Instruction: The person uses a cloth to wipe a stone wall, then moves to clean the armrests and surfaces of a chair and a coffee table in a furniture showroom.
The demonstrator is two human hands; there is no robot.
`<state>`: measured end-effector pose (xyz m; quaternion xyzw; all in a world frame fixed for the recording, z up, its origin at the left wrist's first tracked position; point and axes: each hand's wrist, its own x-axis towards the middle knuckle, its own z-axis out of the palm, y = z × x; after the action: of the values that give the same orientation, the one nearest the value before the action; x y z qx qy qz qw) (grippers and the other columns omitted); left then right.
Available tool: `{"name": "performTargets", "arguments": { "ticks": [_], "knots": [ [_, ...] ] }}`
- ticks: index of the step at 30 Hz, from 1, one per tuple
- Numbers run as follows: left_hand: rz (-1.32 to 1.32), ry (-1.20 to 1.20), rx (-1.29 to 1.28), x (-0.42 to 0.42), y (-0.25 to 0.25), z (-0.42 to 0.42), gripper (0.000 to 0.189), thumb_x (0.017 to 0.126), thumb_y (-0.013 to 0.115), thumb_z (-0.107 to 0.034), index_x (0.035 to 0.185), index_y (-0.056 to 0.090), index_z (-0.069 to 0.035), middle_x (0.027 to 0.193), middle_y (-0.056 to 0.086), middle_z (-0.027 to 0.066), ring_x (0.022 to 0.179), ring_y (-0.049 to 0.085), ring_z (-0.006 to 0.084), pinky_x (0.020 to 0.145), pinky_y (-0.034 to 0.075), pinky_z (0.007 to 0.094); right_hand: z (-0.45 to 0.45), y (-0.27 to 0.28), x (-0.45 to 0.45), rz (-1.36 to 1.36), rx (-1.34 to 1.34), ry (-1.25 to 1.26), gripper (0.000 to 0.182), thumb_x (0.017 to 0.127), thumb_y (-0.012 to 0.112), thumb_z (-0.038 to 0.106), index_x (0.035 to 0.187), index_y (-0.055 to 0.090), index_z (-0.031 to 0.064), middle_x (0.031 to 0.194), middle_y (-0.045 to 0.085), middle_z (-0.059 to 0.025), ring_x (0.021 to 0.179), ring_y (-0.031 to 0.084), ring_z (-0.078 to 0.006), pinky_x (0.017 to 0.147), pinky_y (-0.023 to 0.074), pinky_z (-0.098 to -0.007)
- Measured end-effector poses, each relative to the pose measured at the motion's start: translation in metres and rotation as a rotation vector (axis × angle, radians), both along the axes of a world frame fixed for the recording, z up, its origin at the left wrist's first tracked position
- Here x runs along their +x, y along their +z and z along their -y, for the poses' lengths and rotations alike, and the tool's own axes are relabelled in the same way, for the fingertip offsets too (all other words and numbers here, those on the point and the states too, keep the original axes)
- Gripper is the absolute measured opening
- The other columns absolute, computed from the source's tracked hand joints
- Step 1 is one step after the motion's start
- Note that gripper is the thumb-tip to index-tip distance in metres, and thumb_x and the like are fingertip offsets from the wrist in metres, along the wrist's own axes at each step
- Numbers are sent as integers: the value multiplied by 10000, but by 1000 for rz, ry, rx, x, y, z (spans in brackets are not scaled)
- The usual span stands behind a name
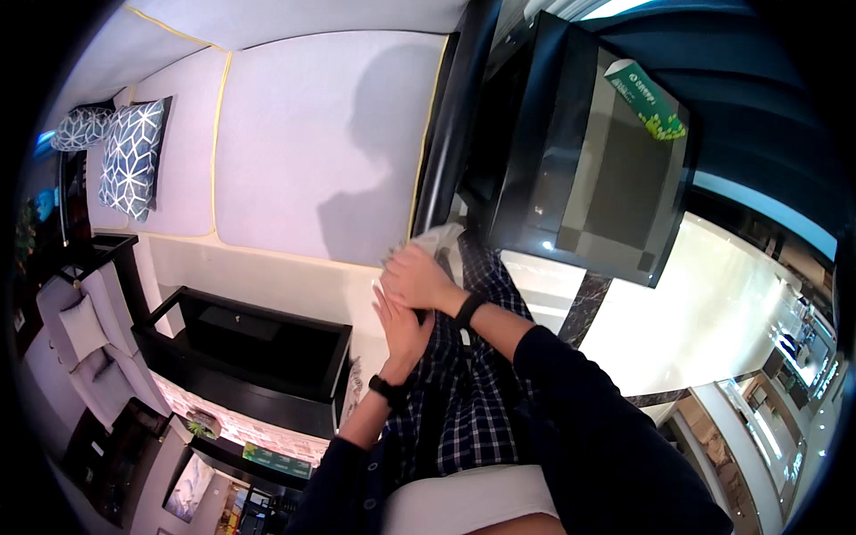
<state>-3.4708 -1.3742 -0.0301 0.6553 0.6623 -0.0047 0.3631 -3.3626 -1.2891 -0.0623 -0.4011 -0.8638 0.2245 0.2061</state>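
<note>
My left hand (404, 336) has its fingers stretched out and its thumb apart. Its fingertips meet or overlap my right hand (418, 279), whose fingers are curled. A pale, blurred, crumpled-looking thing (441, 237) shows just beyond the right hand; whether the hand grips it is hidden. Both hands are in front of dark plaid trousers (468, 408). A black band or watch (386, 389) circles the left wrist, and a black band (469, 310) the right. Ahead of the hands lies a pale sofa seat (301, 154) with yellow piping and a shadow across it.
On the right stands a dark side table (555, 174) bearing a green tissue box (645, 100). A black-framed table (247, 334) is at the left. Patterned cushions (134, 157) rest on the sofa. Glossy pale floor tiles (675, 321) with dark borders extend right.
</note>
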Motion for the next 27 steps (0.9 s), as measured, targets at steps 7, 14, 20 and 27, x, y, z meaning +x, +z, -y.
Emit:
{"name": "performTargets", "arguments": {
  "ticks": [7, 14, 20, 27],
  "knots": [
    [-169, -362, -200, -49, 26, 5, 635, 796, 618, -384, 1316, 455, -57, 1366, 395, 229, 1292, 299, 454, 1024, 240, 612, 49, 15, -29, 23, -88, -15, 95, 737, 585, 209, 760, 589, 117, 763, 539, -3, 815, 536, -166, 814, 391, -311],
    [191, -294, 90, -17, 63, -41, 521, 776, 668, -211, 1200, 475, 21, 1157, 537, 212, 1051, 509, 376, 922, 398, 446, 27, 67, 11, -211, -336, -400, 135, 814, 567, 130, 929, 603, 71, 863, 588, -59, 879, 564, -216, 851, 419, -328],
    [587, -3, -39, -2, 82, -48, 608, 805, 633, -64, 1310, 304, 9, 1188, 530, 234, 1066, 550, 364, 908, 446, 399, 34, 110, 36, -885, -783, -729, 257, 949, 506, 151, 1173, 546, 31, 1115, 592, -77, 1017, 556, -128, 877, 441, -256],
    [768, 341, -260, -22, 68, -25, 704, 803, 641, -80, 1368, 223, -37, 1098, 574, 211, 950, 634, 277, 774, 506, 345, 60, 97, 0, -1154, -1057, -865, 387, 917, 569, 171, 1275, 481, 52, 1190, 545, -87, 1084, 527, -150, 922, 424, -264]
  ]
}}
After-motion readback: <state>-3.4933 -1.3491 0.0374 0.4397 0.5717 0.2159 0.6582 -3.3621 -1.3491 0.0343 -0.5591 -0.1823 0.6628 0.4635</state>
